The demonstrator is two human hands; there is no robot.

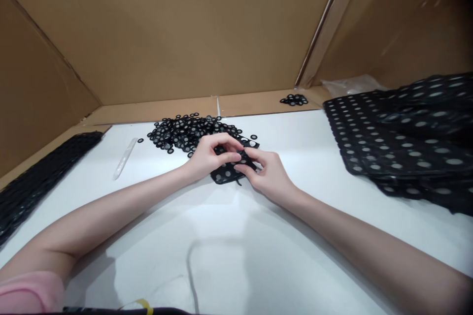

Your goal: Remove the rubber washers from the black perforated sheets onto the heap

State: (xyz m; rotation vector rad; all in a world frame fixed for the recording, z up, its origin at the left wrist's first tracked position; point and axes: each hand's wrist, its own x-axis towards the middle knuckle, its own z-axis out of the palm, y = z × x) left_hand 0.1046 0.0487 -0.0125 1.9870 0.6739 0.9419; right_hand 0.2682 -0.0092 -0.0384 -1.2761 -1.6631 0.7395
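In the middle of the white tabletop, a small black sheet with rows of pale round holes or dots (222, 175) lies between my two hands. My left hand (212, 155) reaches over its upper part, thumb and fingers closed in a pinch on it. From the other side, my right hand (266, 170) grips its right edge between thumb and fingers. The fingertips hide part of the sheet, and a thin black strip hangs from its lower edge. Directly behind my left hand lies a heap of small black rings (181, 130).
A larger stack of black dotted sheets (362, 142) covers the right side. Long black pieces (48, 167) lie at the left, near a clear narrow strip (125, 157). A small group of rings (294, 100) rests on the cardboard ledge. Cardboard walls (192, 29) enclose the table.
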